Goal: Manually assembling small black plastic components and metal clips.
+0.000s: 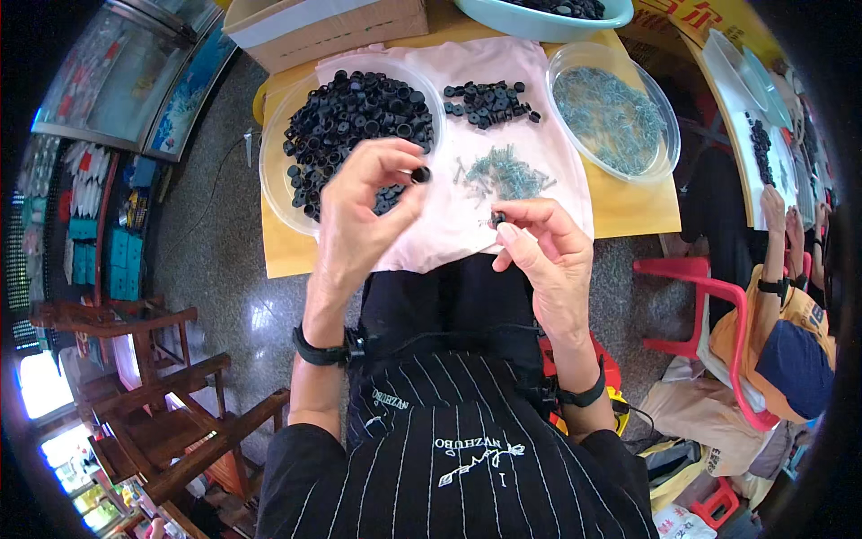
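Over the left side of the pink cloth (467, 238), my left hand (359, 207) pinches a small round black cap (421, 175) between thumb and fingertips. My right hand (552, 256), a little nearer to me, grips a small black plastic piece (498, 218) with thumb and forefinger. Between the hands and the far edge lies a loose heap of thin silvery screws (509, 172). Beyond it sits a small pile of black caps (489, 103). A round clear tub (271, 171) full of black caps stands partly behind my left hand.
At the right, a clear tub (672, 148) holds many more screws. A cardboard box (332, 36) and a pale blue basin (539, 27) stand at the far edge. A red plastic chair (696, 296) and another person's arm (769, 234) are at right; wooden furniture (162, 395) is at left.
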`<state>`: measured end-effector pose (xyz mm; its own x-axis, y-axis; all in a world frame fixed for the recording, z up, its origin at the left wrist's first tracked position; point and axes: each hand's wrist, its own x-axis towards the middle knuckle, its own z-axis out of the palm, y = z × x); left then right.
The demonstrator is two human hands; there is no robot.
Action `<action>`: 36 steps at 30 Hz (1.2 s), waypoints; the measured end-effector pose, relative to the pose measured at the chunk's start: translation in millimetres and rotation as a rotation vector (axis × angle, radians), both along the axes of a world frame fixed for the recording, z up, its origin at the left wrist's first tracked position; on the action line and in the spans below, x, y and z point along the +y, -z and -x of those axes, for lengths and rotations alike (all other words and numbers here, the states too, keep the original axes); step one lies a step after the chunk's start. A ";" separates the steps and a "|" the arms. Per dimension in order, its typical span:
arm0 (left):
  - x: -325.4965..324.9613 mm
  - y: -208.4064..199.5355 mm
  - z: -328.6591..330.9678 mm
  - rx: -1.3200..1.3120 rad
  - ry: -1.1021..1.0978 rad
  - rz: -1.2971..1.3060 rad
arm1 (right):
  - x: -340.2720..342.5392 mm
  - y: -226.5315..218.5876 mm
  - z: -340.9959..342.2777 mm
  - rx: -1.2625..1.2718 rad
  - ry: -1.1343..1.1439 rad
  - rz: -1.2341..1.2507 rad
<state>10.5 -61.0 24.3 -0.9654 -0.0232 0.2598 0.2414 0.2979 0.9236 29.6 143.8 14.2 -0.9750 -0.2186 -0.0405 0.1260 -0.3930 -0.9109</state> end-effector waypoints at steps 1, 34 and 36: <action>7.8 0.7 -8.0 -0.016 0.067 -0.122 | 1.9 -2.1 -1.4 0.063 0.008 0.002; 64.2 -2.1 -55.0 -0.046 0.181 -0.534 | 29.0 -1.3 -23.2 -0.117 -0.043 0.388; 65.4 -2.0 -55.1 -0.066 0.176 -0.548 | 28.4 -3.7 -23.3 -0.086 0.007 0.291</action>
<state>65.6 4.4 26.3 -0.9806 0.0252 0.1942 0.1806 -0.2672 0.9466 52.9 172.2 17.9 -0.9722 -0.2265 -0.0599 0.1944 -0.6373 -0.7457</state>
